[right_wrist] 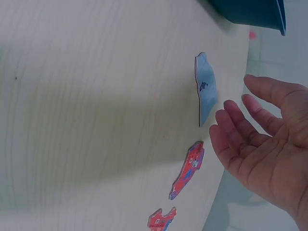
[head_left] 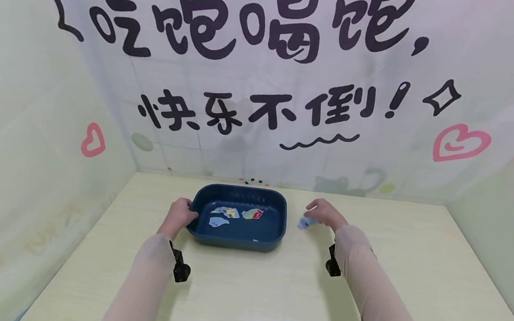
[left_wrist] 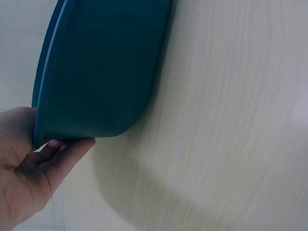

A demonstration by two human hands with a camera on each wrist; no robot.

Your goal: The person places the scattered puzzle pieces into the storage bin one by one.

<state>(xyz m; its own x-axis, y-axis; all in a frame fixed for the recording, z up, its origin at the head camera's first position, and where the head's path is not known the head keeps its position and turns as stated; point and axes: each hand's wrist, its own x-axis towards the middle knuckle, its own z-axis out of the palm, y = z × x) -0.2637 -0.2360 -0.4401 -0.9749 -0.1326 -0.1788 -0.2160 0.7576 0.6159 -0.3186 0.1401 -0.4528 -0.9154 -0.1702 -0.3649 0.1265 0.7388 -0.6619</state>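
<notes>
A dark blue plastic basin (head_left: 235,243) stands on the table, its left end gripped by my left hand (head_left: 180,215). In the left wrist view the hand (left_wrist: 29,168) has the basin's rim (left_wrist: 43,91) between thumb and fingers, fingertips against the outer wall. Inside the basin lie several flat, irregular printed pieces, such as a red and yellow one (head_left: 252,214) and a pale blue one (head_left: 219,222). Right of the basin, my right hand (head_left: 324,213) hovers with loosely bent fingers beside a light blue puzzle-like piece (right_wrist: 206,89); no piece is in its grasp.
Two red printed pieces, one whole (right_wrist: 186,171) and one cut off by the frame (right_wrist: 161,220), lie near the right hand. The pale wooden table (head_left: 249,294) meets a white printed cloth backdrop (head_left: 248,154) behind the basin, with cloth sides left and right.
</notes>
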